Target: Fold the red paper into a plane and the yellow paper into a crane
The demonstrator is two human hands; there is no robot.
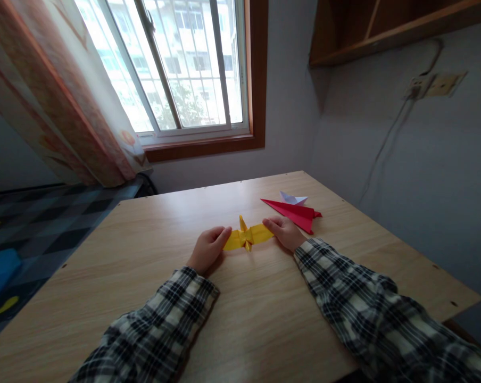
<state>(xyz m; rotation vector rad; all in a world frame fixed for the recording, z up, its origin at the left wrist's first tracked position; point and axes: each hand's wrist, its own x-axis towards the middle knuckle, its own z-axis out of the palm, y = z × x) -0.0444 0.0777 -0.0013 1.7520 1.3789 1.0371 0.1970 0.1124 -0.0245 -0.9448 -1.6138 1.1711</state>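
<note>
Between my hands is a yellow origami crane (246,235), its two wings stretched out to the sides and its narrow points facing away from and toward me. My left hand (209,248) pinches the tip of the left wing, thumb on top. The right wing's tip is pinched in my right hand (285,232) the same way. Both hands are low over the wooden table (176,308). Just beyond my right hand lies a red paper plane (296,214). A pale paper boat (293,199) sits right behind the plane.
The table's far edge faces a window (192,69) with a wooden frame. A patterned curtain (65,96) hangs at the left, above a checked bed cover (44,223). On the right wall are a socket with a cable (420,88) and a wooden shelf (368,45).
</note>
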